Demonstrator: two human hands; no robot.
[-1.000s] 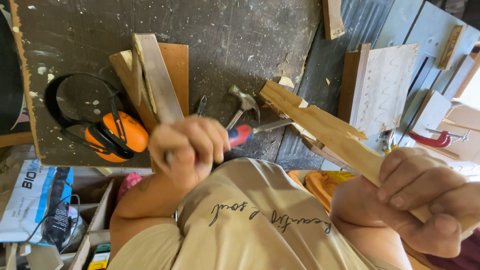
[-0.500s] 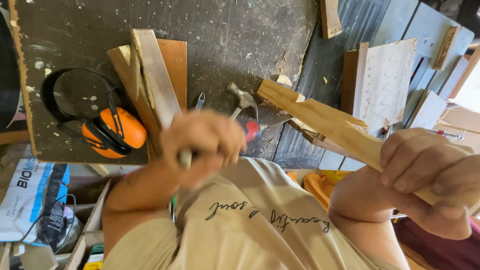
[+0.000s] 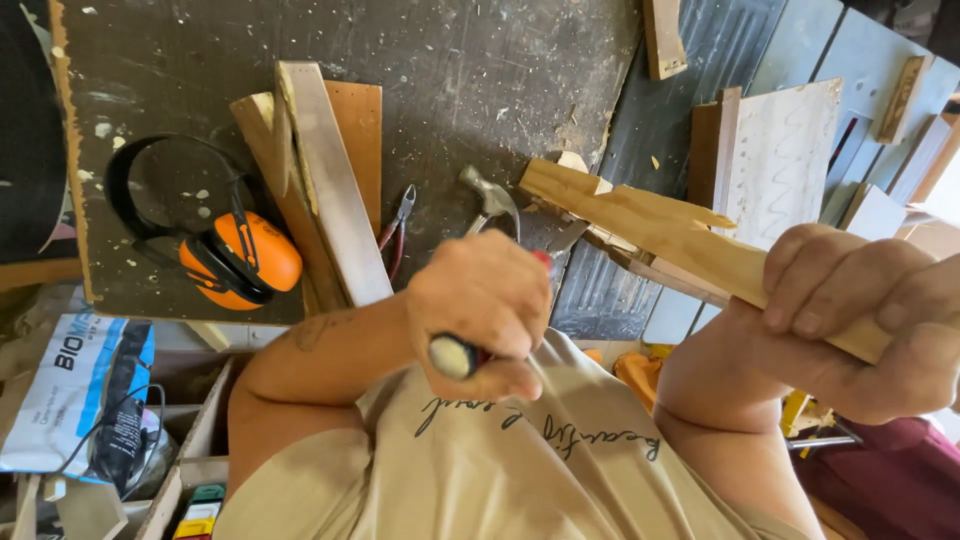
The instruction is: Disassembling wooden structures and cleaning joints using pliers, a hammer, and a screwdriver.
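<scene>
One left hand (image 3: 480, 315), fist closed around one tool handle (image 3: 455, 355) with a pale butt and a red part; its working end is hidden. One right hand (image 3: 865, 310), closed around one long wood strip (image 3: 650, 225) that slants to the left over the worktop (image 3: 470, 80). One hammer (image 3: 488, 200) just behind the left hand. One pair of pliers (image 3: 398, 225) to its left. One pair of orange earmuffs (image 3: 235, 255), far left. Three stacked wood offcuts (image 3: 330, 180) between earmuffs and pliers.

both fists clenched: left hand (image 3: 480, 320), right hand (image 3: 860, 310)
</scene>
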